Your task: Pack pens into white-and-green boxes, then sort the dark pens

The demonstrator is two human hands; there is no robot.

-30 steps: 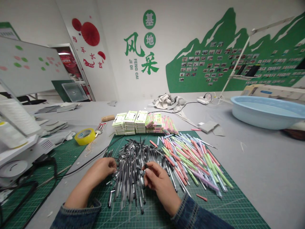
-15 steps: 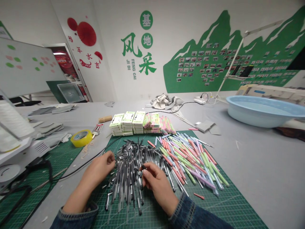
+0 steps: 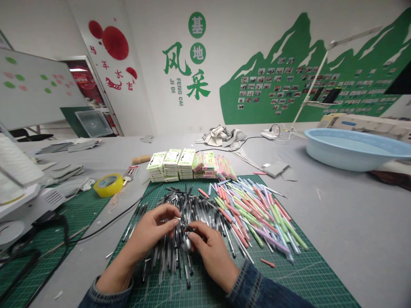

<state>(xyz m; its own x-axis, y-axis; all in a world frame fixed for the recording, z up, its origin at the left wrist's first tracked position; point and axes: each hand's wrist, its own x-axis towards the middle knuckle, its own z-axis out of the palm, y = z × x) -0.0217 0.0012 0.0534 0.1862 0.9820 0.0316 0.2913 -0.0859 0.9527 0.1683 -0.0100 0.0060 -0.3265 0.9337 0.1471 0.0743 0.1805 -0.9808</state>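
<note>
Above a pile of clear and black pen parts [image 3: 175, 256], my two hands meet with their fingertips close together. My left hand [image 3: 152, 229] pinches a small, thin pale piece, partly hidden by its fingers; its kind is unclear. Between the thumb and fingers of my right hand [image 3: 213, 250] is a small black piece that looks like a pen cap [image 3: 190, 229]. Whether the two pieces touch cannot be made out. Right of my hands lies a heap of pastel pens [image 3: 257, 209] in pink, green, blue and purple.
Everything lies on a green cutting mat [image 3: 308, 282] on a grey table [image 3: 353, 214]. Behind the pens stand stacked small boxes [image 3: 171, 164]. Yellow tape [image 3: 109, 185] and a black cable [image 3: 118, 220] are at left, a blue basin [image 3: 353, 149] at right.
My left hand has moved right, from the left edge of the dark pile to my right hand, and now pinches a small piece. My right hand stays nearly in place.
</note>
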